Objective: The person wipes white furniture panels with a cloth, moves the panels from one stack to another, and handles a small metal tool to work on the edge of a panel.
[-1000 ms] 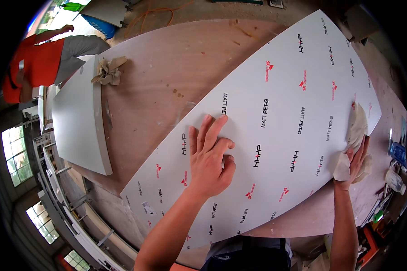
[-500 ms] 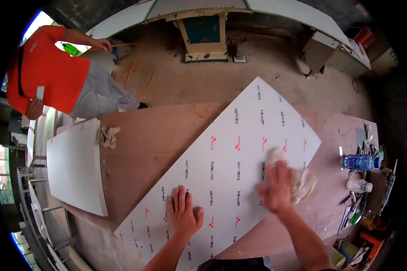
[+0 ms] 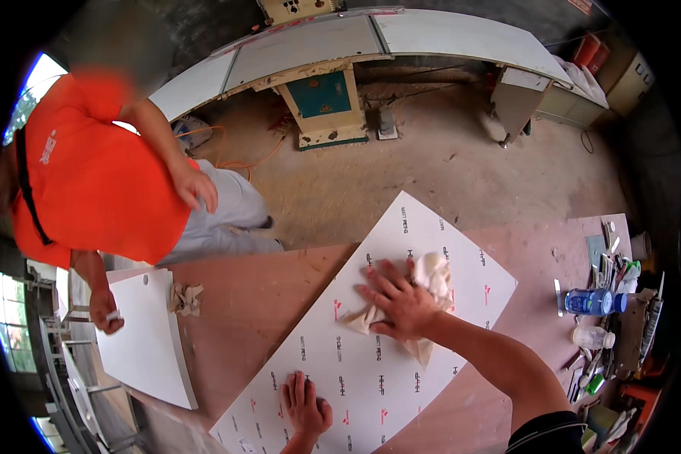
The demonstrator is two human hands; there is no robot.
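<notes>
A white panel (image 3: pixel 321 356) covered in rows of black and red print lies slantwise on a reddish-brown table (image 3: pixel 234 295). My right hand (image 3: pixel 406 308) holds a crumpled cream rag (image 3: pixel 433 280) under its palm against the upper middle of the panel. Its fingers reach out over the sheet, and rag shows on both sides of the hand. Lower down, my left hand (image 3: pixel 306 405) rests flat on the panel near its lower left part, with nothing in it.
At the left end a person in an orange shirt (image 3: pixel 113 181) stands by a white board (image 3: pixel 144 333); a crumpled cloth (image 3: pixel 185 299) lies beside it. On the right are a blue bottle (image 3: pixel 589 302), a clear jar (image 3: pixel 592 337) and several tools. A long white-topped machine (image 3: pixel 310 57) stands beyond.
My right hand has swept left across the panel with the rag. The person in orange has come closer to the table and lowered an arm. The whole view has shifted.
</notes>
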